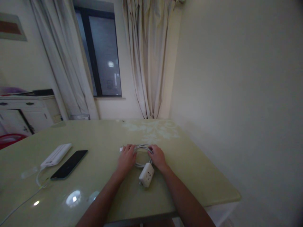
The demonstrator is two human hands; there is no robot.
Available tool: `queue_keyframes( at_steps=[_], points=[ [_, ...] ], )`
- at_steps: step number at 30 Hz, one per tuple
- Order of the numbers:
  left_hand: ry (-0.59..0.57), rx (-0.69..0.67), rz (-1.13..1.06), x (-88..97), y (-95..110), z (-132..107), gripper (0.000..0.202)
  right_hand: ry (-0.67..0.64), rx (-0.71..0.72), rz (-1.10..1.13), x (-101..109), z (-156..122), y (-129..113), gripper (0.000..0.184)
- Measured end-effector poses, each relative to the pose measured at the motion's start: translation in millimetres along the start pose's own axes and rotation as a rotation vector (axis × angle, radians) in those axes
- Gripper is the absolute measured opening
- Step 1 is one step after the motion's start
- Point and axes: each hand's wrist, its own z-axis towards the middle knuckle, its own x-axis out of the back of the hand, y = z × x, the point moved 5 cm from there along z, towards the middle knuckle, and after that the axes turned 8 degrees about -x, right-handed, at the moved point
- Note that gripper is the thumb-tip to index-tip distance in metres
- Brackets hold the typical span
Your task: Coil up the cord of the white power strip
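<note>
A white extension cord [142, 146] lies coiled in a loop on the table, with its white socket block [147, 175] resting at the near side of the coil. My left hand [127, 156] grips the left side of the loop, its fingers curled over the cable. On the opposite side, my right hand [157, 155] has its fingers closed around the cord. A small white end piece [121, 149], perhaps the plug, shows just beyond my left fingers. Parts of the cable are hidden beneath both hands.
Left on the glossy greenish table [101, 135] lie a black-screened phone [69, 164] and a white power bank [56, 155] with a white cable [23, 199] attached. A wall [236, 94] runs along the table's right side. Beyond stand curtains [149, 56] and a white cabinet [38, 112].
</note>
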Motion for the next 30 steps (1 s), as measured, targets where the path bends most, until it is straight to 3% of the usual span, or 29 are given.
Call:
queue_keyframes(
  at_steps=[4, 10, 14, 18, 23, 30],
  points=[
    [-0.084, 0.059, 0.189, -6.1, -3.7, 13.4, 0.027, -0.005, 0.028, -0.024, 4.3, -1.7, -6.2, 0.022],
    [-0.092, 0.147, 0.152, -7.3, -0.1, 11.7, 0.032, 0.160, 0.053, -0.146, 26.9, -9.2, -14.9, 0.021],
    [0.025, 0.150, 0.099, -3.2, 2.2, 5.8, 0.031, 0.205, 0.255, -0.311, 38.4, -6.6, -42.2, 0.020],
    [0.165, 0.093, 0.006, -2.9, 0.2, 3.3, 0.029, 0.022, 0.475, -0.486, 22.5, 3.0, -78.7, 0.015],
    [0.350, -0.002, -0.175, 1.1, -4.8, 0.4, 0.030, -0.004, 0.451, -0.486, 2.0, 10.1, -92.0, 0.020],
    [0.521, 0.055, -0.262, 7.1, -3.9, -3.0, 0.027, 0.047, 0.271, -0.027, 13.7, 6.9, -61.5, 0.018]
  ],
)
